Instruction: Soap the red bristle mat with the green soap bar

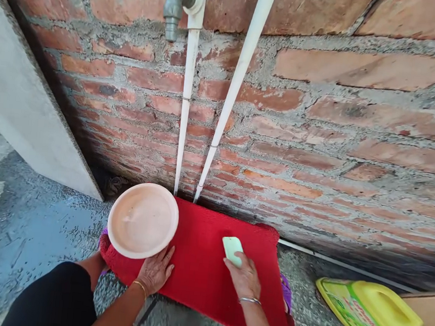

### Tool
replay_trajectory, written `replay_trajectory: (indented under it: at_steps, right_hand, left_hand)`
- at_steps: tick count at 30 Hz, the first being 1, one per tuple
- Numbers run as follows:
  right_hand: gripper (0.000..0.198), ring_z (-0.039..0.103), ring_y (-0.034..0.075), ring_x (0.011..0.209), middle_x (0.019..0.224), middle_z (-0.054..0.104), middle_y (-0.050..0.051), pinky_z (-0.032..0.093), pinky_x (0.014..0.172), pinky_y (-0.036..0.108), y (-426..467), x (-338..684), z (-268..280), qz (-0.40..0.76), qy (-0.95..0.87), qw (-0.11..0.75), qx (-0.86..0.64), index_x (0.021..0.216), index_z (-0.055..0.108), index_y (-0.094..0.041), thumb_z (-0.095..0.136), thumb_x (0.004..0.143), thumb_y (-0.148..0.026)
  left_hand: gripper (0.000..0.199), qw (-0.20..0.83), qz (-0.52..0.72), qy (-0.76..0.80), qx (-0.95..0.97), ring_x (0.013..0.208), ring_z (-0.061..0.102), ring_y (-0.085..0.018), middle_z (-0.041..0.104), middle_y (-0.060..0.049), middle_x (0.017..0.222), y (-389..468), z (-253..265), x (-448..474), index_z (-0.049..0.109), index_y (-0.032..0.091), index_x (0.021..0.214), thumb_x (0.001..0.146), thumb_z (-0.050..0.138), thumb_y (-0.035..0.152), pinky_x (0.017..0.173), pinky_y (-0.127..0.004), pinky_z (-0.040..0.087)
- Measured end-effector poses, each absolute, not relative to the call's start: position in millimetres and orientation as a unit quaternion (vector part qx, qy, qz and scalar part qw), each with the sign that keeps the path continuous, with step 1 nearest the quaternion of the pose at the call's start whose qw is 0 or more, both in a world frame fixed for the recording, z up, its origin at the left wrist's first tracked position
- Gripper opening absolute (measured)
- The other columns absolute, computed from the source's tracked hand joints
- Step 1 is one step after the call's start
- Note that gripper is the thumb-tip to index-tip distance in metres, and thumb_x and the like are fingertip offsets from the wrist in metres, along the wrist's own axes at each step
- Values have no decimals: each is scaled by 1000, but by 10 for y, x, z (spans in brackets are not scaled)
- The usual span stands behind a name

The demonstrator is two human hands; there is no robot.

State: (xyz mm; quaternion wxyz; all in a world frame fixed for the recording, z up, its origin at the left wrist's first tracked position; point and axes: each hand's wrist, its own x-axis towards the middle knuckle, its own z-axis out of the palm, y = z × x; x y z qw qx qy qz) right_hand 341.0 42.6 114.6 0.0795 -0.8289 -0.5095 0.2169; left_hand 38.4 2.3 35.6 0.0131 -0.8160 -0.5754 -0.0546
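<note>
A thick red cloth or mat (202, 253) lies spread in front of me. My right hand (244, 277) is closed around one end of a pale green, rounded, oblong block (232, 248), over the right half of the cloth. Whether it is a bar of soap or the back of a scrub brush, I cannot tell. My left hand (156, 270) rests on the red cloth with its fingers apart, beside the near rim of a pale pink basin (143, 220). The basin sits on the cloth's left end.
A brick wall (299, 139) rises behind the cloth, with two white pipes (237, 78) and a grey tap (173, 12). A pale slab (37, 91) leans at left beside wet floor (43, 234). At right lies a yellow detergent jug (372, 311), near a cardboard piece (428, 313).
</note>
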Motion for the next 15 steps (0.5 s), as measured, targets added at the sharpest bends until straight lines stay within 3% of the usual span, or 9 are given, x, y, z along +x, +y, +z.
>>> replay_trajectory:
  at_steps: [5, 9, 15]
  right_hand:
    - [50, 61, 30, 90, 98, 60, 13, 47, 75, 38, 294, 3794, 1130, 190, -389, 138, -891, 113, 61, -21, 53, 77, -55]
    - [40, 60, 24, 94, 98, 60, 6, 46, 82, 33, 528, 3061, 1157, 229, -489, 172, -824, 106, 62, -25, 60, 74, -48]
    - [28, 59, 20, 93, 103, 60, 4, 42, 78, 27, 1045, 1916, 1169, 250, -610, 140, -739, 102, 64, -28, 64, 75, -36]
  left_hand:
    - [53, 40, -74, -563, -822, 128, 49, -21, 50, -7, 143, 25, 308, 374, 41, 25, 143, 91, 43, 36, 107, -35, 38]
    - [53, 67, -87, -555, -825, 128, 48, -21, 53, -7, 141, 28, 291, 364, 44, 24, 142, 90, 45, 34, 106, -34, 39]
    - [51, 113, -116, -548, -821, 127, 49, -21, 57, -5, 137, 13, 248, 383, 48, 24, 139, 88, 46, 31, 103, -34, 43]
